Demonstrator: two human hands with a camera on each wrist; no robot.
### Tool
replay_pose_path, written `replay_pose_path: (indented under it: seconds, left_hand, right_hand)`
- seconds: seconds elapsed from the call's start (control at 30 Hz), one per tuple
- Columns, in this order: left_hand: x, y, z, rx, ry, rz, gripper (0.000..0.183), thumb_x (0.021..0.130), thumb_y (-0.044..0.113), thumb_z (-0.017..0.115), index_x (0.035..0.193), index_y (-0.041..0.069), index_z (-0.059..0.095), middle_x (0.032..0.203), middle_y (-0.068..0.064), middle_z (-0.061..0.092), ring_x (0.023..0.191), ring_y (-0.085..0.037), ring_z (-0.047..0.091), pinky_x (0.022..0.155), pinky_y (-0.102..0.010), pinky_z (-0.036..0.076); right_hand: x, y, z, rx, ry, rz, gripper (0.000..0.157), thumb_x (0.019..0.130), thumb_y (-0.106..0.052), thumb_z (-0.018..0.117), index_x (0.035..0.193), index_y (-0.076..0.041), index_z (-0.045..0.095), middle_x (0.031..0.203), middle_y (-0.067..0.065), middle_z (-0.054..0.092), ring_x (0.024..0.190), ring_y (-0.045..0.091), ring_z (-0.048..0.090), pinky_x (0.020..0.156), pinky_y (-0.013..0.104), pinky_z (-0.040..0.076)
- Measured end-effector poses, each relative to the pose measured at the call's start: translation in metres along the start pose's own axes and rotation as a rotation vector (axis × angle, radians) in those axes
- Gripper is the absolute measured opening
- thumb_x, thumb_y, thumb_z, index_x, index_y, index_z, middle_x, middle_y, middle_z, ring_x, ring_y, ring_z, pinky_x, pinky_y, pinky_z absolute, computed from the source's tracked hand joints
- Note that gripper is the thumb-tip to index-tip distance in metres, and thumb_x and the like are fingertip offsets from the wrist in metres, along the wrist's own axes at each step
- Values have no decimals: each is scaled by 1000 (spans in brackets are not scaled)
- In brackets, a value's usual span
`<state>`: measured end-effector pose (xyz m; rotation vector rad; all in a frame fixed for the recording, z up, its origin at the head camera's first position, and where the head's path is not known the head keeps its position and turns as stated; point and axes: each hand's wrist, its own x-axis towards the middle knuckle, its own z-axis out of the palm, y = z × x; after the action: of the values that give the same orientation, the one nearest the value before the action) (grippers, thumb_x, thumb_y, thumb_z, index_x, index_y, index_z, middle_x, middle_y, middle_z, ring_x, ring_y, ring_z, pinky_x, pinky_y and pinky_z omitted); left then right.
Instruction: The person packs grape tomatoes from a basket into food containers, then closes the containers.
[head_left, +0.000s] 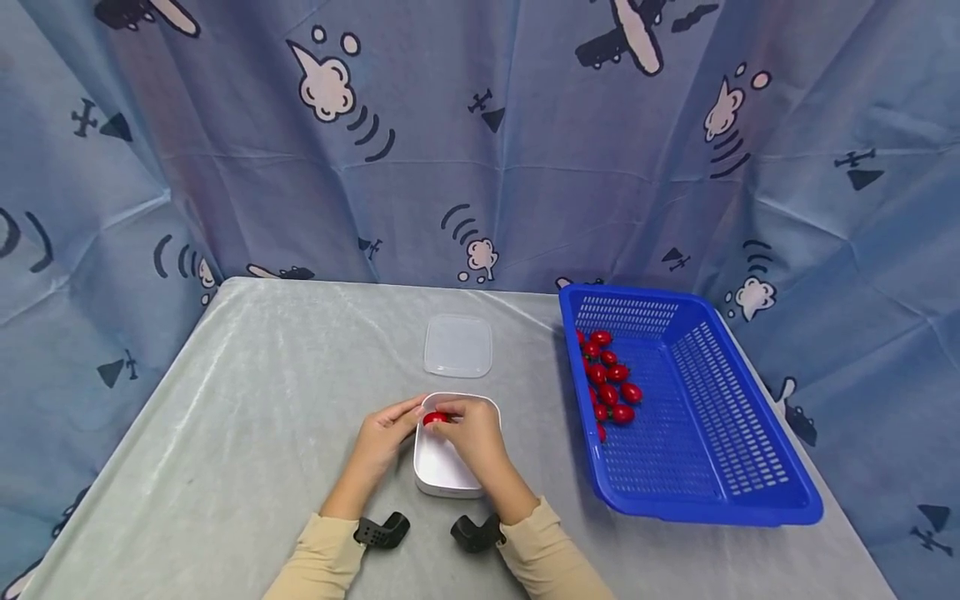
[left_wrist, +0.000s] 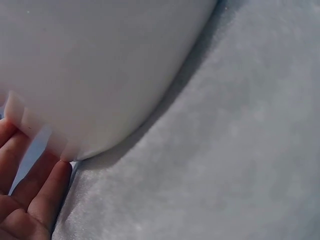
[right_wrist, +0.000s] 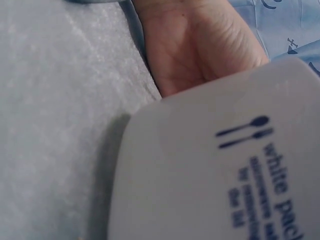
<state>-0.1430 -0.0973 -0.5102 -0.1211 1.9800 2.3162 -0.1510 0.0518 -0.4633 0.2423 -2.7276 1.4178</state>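
Observation:
A small white plastic container (head_left: 444, 468) stands on the table between my hands. Just inside its far end, my right hand (head_left: 476, 433) pinches a red cherry tomato (head_left: 435, 417) between thumb and fingers. My left hand (head_left: 381, 435) is at the container's far left side; in the left wrist view its extended fingertips (left_wrist: 62, 170) touch the outer wall. The right wrist view shows printed text and a spoon and fork drawing on the container wall (right_wrist: 170, 165), which hides the right fingers, leaving the palm (right_wrist: 195, 50) visible. More cherry tomatoes (head_left: 608, 393) lie in a blue basket (head_left: 750, 509).
A clear, flat square lid (head_left: 458, 347) lies on the table beyond the container. The blue perforated basket stands at the right, its tomatoes gathered along its left side. A patterned blue curtain (head_left: 420, 208) hangs behind the pale table cover (head_left: 247, 450).

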Motion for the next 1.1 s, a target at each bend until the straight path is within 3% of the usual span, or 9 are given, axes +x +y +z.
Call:
replay_pose_path:
  seconds: [0.43,0.63,0.9,1.1]
  left_hand:
    - [3,3,-1,12,-9,8,36,96,13,64,127,-5,64,132,-20,63,104,4,65,93,-17,54]
    - [3,3,-2,20,-15,14,36,96,12,64,128,-5,63,133,-20,62,104,4,65,94,-17,53]
    - [-2,1,-2,46,12,14,36,96,12,64,127,-5,64,133,-20,63,103,5,64,93,-16,53]
    - [-3,0,2,26,12,11,36,96,12,65,127,-6,64,130,-21,64,101,4,66,91,-17,54]
  right_hand:
    - [1,-3,-1,8,-27,45,25,72,-8,87,92,5,78,88,15,77,84,27,74,66,24,58]
    - [1,-3,-1,39,-37,75,27,73,-8,86,94,7,77,91,18,77,87,28,75,71,29,60]
    - [-1,-5,-3,6,-35,23,24,74,-5,83,97,2,78,94,14,78,86,25,73,73,28,61]
    - [-6,-16,-22,-10,-46,8,28,79,-10,81,104,0,77,102,14,77,92,27,73,79,34,62]
